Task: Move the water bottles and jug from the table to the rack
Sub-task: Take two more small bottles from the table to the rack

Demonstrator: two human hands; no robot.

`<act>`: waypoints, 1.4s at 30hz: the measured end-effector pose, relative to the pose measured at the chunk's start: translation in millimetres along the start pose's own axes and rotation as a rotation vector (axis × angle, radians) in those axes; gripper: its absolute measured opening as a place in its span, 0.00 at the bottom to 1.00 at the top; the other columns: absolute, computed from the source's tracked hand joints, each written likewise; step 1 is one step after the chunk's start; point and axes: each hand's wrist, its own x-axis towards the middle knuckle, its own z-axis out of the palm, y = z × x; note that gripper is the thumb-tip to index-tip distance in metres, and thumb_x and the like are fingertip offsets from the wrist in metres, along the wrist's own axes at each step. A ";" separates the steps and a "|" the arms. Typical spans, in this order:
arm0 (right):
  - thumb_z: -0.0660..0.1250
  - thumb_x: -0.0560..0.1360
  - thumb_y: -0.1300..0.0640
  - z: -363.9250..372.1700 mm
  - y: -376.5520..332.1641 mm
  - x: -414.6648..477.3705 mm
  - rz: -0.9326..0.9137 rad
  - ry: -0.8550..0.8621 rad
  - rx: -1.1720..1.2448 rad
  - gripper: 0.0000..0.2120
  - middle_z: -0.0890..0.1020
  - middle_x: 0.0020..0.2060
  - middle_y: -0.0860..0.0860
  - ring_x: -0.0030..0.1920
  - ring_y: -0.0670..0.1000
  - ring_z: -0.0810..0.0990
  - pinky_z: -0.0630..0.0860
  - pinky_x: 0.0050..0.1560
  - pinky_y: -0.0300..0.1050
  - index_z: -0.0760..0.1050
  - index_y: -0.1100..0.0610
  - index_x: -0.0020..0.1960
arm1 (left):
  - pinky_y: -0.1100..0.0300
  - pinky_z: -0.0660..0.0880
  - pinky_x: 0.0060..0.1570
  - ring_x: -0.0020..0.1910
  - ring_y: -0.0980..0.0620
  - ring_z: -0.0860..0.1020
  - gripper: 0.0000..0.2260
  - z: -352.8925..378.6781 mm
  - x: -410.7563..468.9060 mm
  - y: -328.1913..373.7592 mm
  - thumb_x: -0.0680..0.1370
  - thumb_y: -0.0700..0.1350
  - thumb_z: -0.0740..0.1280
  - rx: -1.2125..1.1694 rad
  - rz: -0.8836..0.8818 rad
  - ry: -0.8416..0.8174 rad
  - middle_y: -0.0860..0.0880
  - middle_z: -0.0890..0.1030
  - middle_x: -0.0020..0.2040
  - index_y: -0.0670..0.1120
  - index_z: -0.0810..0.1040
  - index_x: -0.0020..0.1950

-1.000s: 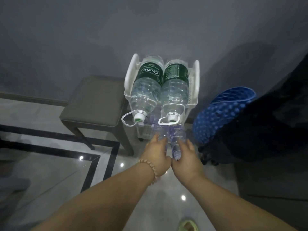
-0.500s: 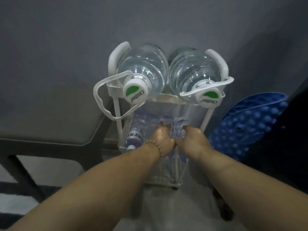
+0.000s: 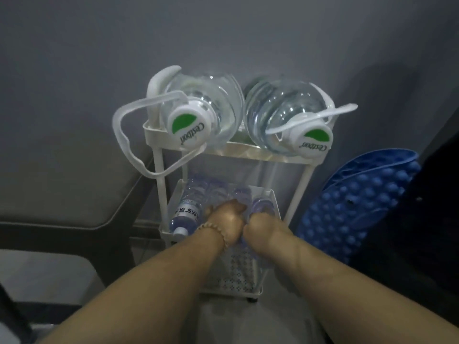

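A white tiered rack (image 3: 159, 170) stands against the grey wall. Two big clear jugs lie on its top shelf, caps toward me: the left jug (image 3: 213, 108) and the right jug (image 3: 280, 112). On the middle shelf a small labelled bottle (image 3: 185, 214) lies at the left. Beside it lie clear small bottles (image 3: 242, 194). My left hand (image 3: 224, 222), with a bead bracelet, and my right hand (image 3: 263, 225) are side by side on that shelf, fingers closed on these clear bottles. Each hand hides most of what it grips.
A grey cushioned stool (image 3: 62, 184) stands left of the rack. A blue bumpy mat (image 3: 352, 209) leans at the right, next to a dark shape. The rack's bottom tier (image 3: 233, 271) has a perforated front.
The camera has come lower and closer to the rack. Both hands have pushed the small bottles a little deeper onto the middle shelf. The jugs have not moved.
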 end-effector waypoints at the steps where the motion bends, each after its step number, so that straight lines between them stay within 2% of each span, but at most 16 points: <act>1: 0.54 0.75 0.45 4.1 0.5 -2.3 -0.076 0.004 -0.111 0.25 0.66 0.69 0.62 0.69 0.62 0.63 0.61 0.69 0.56 0.70 0.58 0.66 | 0.65 0.51 0.64 0.71 0.50 0.64 0.16 -0.4 -2.9 -2.0 0.82 0.43 0.56 0.033 0.019 0.032 0.45 0.68 0.72 0.45 0.72 0.69; 3: 0.54 0.70 0.40 8.5 4.5 -11.4 -0.194 -0.005 -0.288 0.34 0.60 0.73 0.62 0.74 0.65 0.51 0.49 0.73 0.61 0.63 0.56 0.71 | 0.56 0.45 0.71 0.74 0.53 0.59 0.19 -0.1 -7.1 -7.6 0.81 0.49 0.55 0.092 0.044 0.032 0.48 0.63 0.75 0.50 0.69 0.71; 4: 0.59 0.70 0.42 7.6 7.8 -15.6 -0.226 -0.025 -0.385 0.36 0.57 0.74 0.62 0.74 0.64 0.49 0.47 0.73 0.62 0.58 0.58 0.74 | 0.52 0.42 0.71 0.75 0.53 0.56 0.23 -0.9 -8.5 -11.6 0.78 0.53 0.54 0.104 0.044 -0.025 0.49 0.60 0.77 0.51 0.65 0.74; 6: 0.64 0.74 0.51 4.0 11.8 -27.6 -0.231 0.016 -0.612 0.37 0.58 0.73 0.62 0.73 0.62 0.54 0.50 0.73 0.60 0.51 0.62 0.76 | 0.48 0.40 0.71 0.76 0.53 0.51 0.35 -2.1 -14.8 -17.2 0.70 0.60 0.55 0.174 0.070 -0.131 0.48 0.53 0.78 0.52 0.56 0.77; 8: 0.62 0.76 0.55 2.7 14.4 -28.8 -0.252 0.134 -0.747 0.32 0.64 0.70 0.62 0.69 0.60 0.63 0.56 0.70 0.57 0.54 0.64 0.74 | 0.46 0.41 0.73 0.76 0.51 0.49 0.43 -0.7 -17.6 -23.3 0.68 0.64 0.62 0.311 0.107 -0.163 0.47 0.50 0.79 0.53 0.48 0.78; 10: 0.60 0.77 0.55 3.8 13.3 -19.5 -0.224 0.168 -0.711 0.28 0.64 0.70 0.62 0.67 0.60 0.67 0.61 0.67 0.55 0.56 0.62 0.74 | 0.45 0.44 0.73 0.77 0.50 0.49 0.46 1.1 -18.2 -26.9 0.67 0.66 0.66 0.388 0.106 -0.158 0.47 0.49 0.79 0.53 0.46 0.78; 16: 0.61 0.76 0.56 12.7 15.1 -6.5 -0.201 0.264 -0.583 0.33 0.58 0.73 0.65 0.69 0.62 0.64 0.59 0.70 0.55 0.50 0.63 0.75 | 0.42 0.56 0.71 0.75 0.45 0.57 0.40 1.1 -14.5 -18.5 0.72 0.62 0.64 0.488 0.156 -0.040 0.43 0.55 0.77 0.49 0.49 0.77; 19: 0.62 0.75 0.55 25.9 20.0 -11.3 -0.207 0.327 -0.541 0.39 0.50 0.75 0.64 0.73 0.65 0.54 0.50 0.74 0.58 0.41 0.61 0.76 | 0.38 0.57 0.69 0.75 0.42 0.56 0.35 7.3 -12.9 -18.8 0.76 0.60 0.61 0.574 0.165 -0.034 0.42 0.53 0.78 0.50 0.49 0.77; 22: 0.61 0.74 0.56 39.6 24.3 -14.3 -0.218 0.398 -0.464 0.39 0.43 0.75 0.63 0.74 0.66 0.45 0.43 0.73 0.59 0.41 0.61 0.76 | 0.34 0.58 0.67 0.75 0.40 0.54 0.32 21.3 -18.6 -21.7 0.79 0.58 0.57 0.784 0.181 0.001 0.42 0.51 0.78 0.48 0.46 0.77; 24: 0.63 0.73 0.54 47.7 23.1 -11.8 -0.196 0.438 -0.423 0.40 0.45 0.75 0.63 0.74 0.67 0.46 0.42 0.73 0.60 0.44 0.60 0.76 | 0.34 0.54 0.68 0.76 0.41 0.51 0.34 27.2 -23.5 -24.2 0.79 0.58 0.55 0.829 0.152 -0.002 0.42 0.47 0.78 0.47 0.42 0.77; 27: 0.71 0.66 0.52 54.4 19.9 -7.1 -0.142 0.442 -0.391 0.41 0.58 0.73 0.65 0.71 0.69 0.58 0.48 0.71 0.61 0.58 0.62 0.74 | 0.34 0.51 0.69 0.76 0.42 0.48 0.36 28.2 -25.5 -23.6 0.78 0.60 0.56 0.816 0.128 -0.011 0.44 0.44 0.79 0.48 0.39 0.77; 29: 0.75 0.60 0.53 56.1 21.9 -4.7 -0.144 0.477 -0.370 0.42 0.66 0.70 0.65 0.68 0.68 0.65 0.51 0.69 0.61 0.66 0.62 0.71 | 0.34 0.50 0.69 0.77 0.42 0.46 0.36 26.8 -24.8 -21.9 0.78 0.60 0.56 0.808 0.117 -0.022 0.44 0.44 0.79 0.48 0.38 0.77; 31: 0.76 0.57 0.55 56.2 24.7 -6.8 -0.170 0.526 -0.327 0.43 0.69 0.67 0.66 0.67 0.68 0.67 0.53 0.69 0.62 0.68 0.63 0.69 | 0.33 0.47 0.70 0.77 0.42 0.44 0.36 26.1 -27.1 -19.7 0.78 0.59 0.56 0.761 0.071 -0.021 0.43 0.44 0.78 0.49 0.39 0.77; 36: 0.72 0.60 0.57 55.4 16.1 -56.3 -0.256 0.484 -0.226 0.44 0.61 0.71 0.66 0.72 0.67 0.57 0.45 0.71 0.62 0.60 0.64 0.73 | 0.35 0.44 0.70 0.76 0.43 0.42 0.38 6.8 -63.9 6.9 0.77 0.57 0.58 0.702 -0.055 -0.075 0.43 0.42 0.78 0.47 0.38 0.77; 39: 0.63 0.65 0.57 54.2 1.0 -108.3 -0.285 0.464 -0.200 0.39 0.58 0.73 0.66 0.73 0.67 0.51 0.47 0.71 0.64 0.57 0.65 0.74 | 0.37 0.41 0.71 0.76 0.42 0.38 0.30 -16.8 -106.5 36.7 0.81 0.52 0.47 0.693 -0.086 -0.177 0.43 0.38 0.78 0.45 0.35 0.76; 42: 0.50 0.68 0.57 21.8 -23.0 -165.4 -0.213 0.349 -0.124 0.33 0.60 0.73 0.66 0.73 0.67 0.57 0.51 0.69 0.64 0.60 0.65 0.73 | 0.41 0.40 0.72 0.76 0.43 0.38 0.28 -53.8 -155.8 71.2 0.77 0.49 0.36 0.639 -0.143 -0.205 0.42 0.38 0.78 0.43 0.34 0.76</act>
